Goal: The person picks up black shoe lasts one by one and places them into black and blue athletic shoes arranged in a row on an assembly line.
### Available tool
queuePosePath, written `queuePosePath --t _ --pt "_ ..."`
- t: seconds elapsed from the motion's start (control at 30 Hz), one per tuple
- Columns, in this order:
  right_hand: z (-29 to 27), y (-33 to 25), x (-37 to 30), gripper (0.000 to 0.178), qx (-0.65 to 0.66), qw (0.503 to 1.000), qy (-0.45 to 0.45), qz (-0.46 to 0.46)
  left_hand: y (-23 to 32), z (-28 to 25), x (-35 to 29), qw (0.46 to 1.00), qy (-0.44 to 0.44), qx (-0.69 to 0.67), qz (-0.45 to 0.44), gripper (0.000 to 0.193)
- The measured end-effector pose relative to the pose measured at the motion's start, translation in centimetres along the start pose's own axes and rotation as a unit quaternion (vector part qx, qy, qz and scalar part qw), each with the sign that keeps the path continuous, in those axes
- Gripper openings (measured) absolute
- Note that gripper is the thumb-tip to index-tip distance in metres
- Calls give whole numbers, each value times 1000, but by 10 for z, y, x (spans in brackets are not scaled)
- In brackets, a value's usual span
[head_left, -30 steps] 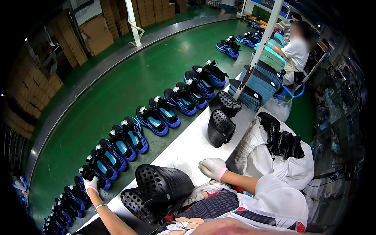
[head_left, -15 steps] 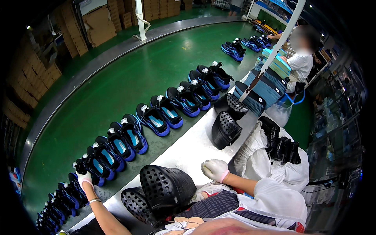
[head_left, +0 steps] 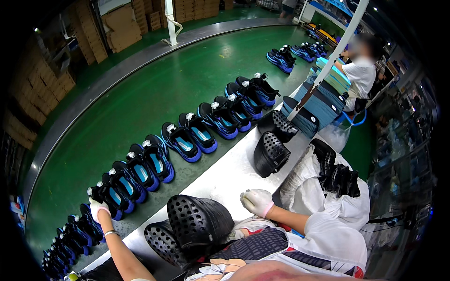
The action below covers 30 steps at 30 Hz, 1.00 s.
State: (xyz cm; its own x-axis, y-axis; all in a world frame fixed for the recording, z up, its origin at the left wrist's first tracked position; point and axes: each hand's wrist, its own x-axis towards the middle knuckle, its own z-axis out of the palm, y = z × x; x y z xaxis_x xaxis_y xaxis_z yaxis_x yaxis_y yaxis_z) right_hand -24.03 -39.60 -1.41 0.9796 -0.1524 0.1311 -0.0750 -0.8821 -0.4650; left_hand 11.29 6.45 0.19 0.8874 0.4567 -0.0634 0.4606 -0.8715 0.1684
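My left hand [head_left: 99,209], in a white glove, is at the tongue end of a black sneaker [head_left: 112,199] with a blue sole, in the row on the green surface. Its fingertips are partly lost against the dark shoe, so I cannot tell whether they grip it. My right hand [head_left: 257,202], also gloved, is closed with curled fingers above the white bench [head_left: 225,180]; whatever is inside is hidden. Between my arms, a large black perforated clog-like form [head_left: 199,220] stands beside a similar perforated form [head_left: 164,243].
More sneakers [head_left: 183,143] line the green surface [head_left: 140,103]. Two black perforated forms [head_left: 272,157] stand further along the bench, before stacked blue-grey insoles [head_left: 323,100] and a white post [head_left: 344,42]. A white sack [head_left: 300,175] lies at right. A co-worker [head_left: 361,72] sits at far right.
My left hand has shifted slightly up, and its fingers show more against the shoe. The nearer sneakers have moved slightly left. My right hand has stayed almost still. The co-worker's arm has drawn back.
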Motion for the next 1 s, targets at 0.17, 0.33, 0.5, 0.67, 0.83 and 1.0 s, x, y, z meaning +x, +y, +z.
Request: queuePosePath --t 0.17,0.33,0.5,0.67,0.83,1.0 --pt "-3 -2 3 15 -18 1000 -17 1 -36 26 50 999 -41 -16 12 64" --pt "-3 -4 3 18 1 999 27 22 -23 22 34 999 -32 -25 22 58" --pt "0 -5 3 15 1 999 29 16 -25 15 21 999 4 -27 27 52" --pt "1 -1 2 15 -8 1000 4 9 -26 16 22 999 11 -23 25 47" --pt "2 3 2 15 -2 1000 4 14 -28 21 22 999 30 -32 21 48" --pt "0 3 6 15 -11 1000 -3 11 -66 43 65 990 -36 -94 95 62"
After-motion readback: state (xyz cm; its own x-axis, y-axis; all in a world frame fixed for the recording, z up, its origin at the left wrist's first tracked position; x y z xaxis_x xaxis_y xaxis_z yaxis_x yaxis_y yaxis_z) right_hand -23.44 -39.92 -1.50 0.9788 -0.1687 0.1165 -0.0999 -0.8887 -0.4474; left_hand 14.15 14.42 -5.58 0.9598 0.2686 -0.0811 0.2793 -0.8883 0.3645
